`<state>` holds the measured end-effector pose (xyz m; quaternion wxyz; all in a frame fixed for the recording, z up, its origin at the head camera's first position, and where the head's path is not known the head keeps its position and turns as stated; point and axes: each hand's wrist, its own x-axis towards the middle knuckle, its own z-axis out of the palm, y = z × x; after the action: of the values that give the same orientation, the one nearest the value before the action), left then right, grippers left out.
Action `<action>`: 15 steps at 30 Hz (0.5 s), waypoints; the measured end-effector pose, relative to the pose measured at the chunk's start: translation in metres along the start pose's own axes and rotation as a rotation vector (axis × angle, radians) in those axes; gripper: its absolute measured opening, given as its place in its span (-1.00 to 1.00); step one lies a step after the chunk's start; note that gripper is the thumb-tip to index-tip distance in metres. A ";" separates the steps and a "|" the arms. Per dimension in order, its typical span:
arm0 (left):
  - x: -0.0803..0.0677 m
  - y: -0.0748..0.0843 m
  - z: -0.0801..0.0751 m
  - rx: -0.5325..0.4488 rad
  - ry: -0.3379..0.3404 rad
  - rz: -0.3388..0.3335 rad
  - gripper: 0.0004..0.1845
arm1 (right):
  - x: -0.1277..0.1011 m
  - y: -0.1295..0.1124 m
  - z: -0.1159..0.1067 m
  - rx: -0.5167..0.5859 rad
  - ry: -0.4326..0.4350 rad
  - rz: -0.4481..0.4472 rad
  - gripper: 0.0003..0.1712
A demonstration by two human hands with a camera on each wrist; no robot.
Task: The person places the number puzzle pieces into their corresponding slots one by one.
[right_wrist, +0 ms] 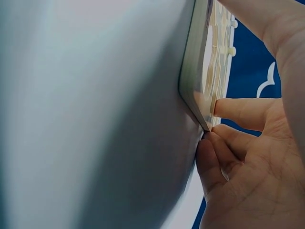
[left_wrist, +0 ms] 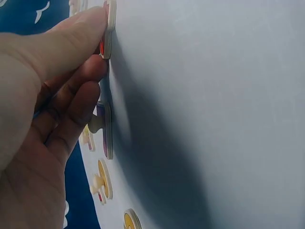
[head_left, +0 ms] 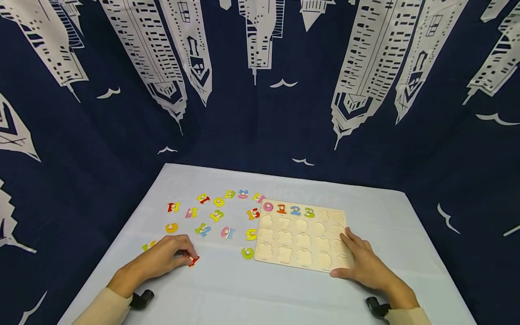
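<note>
My left hand [head_left: 168,255] pinches a small red puzzle piece [head_left: 193,262] between thumb and fingers, just over the white cloth left of the board. In the left wrist view that red piece [left_wrist: 109,38] is seen edge-on, its shape mostly hidden by the thumb. My right hand [head_left: 363,264] holds the near right corner of a wooden number puzzle board [head_left: 293,246], thumb at the front edge and fingers along the right edge. In the board's top row sit a pink 0 [head_left: 267,206], a red 1 [head_left: 281,209], a blue 2 [head_left: 295,211] and a green 3 [head_left: 309,212]; the other visible slots are bare.
Several coloured number pieces with knobs lie scattered left of the board, among them a yellow 5 [head_left: 251,234], a green piece [head_left: 248,253] and an orange piece [head_left: 171,228]. A white cloth [head_left: 227,293] covers the table. Behind hangs a navy curtain [head_left: 260,122] with white buildings.
</note>
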<state>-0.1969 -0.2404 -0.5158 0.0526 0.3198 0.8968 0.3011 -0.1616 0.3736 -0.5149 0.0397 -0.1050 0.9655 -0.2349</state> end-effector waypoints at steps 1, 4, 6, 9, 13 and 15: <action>0.000 0.001 0.000 -0.003 0.002 -0.001 -0.80 | 0.000 0.000 0.000 0.002 0.000 0.000 0.56; 0.001 0.003 0.000 -0.013 0.011 -0.002 -0.82 | 0.001 0.001 0.001 -0.001 0.002 -0.004 0.57; 0.001 0.005 0.001 -0.033 0.014 -0.002 -0.85 | 0.001 0.001 0.001 0.000 0.004 0.000 0.57; 0.001 0.006 0.002 -0.056 0.024 -0.010 -0.86 | 0.000 0.002 0.001 0.001 0.003 -0.002 0.57; 0.001 0.005 0.005 -0.067 0.052 -0.014 -0.84 | 0.000 0.001 0.000 0.001 -0.003 0.000 0.57; 0.001 0.005 0.007 -0.067 0.072 0.002 -0.83 | 0.000 0.001 0.000 -0.002 -0.006 0.003 0.57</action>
<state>-0.1929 -0.2331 -0.5183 0.0305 0.3076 0.8872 0.3426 -0.1621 0.3748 -0.5153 0.0428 -0.1044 0.9658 -0.2333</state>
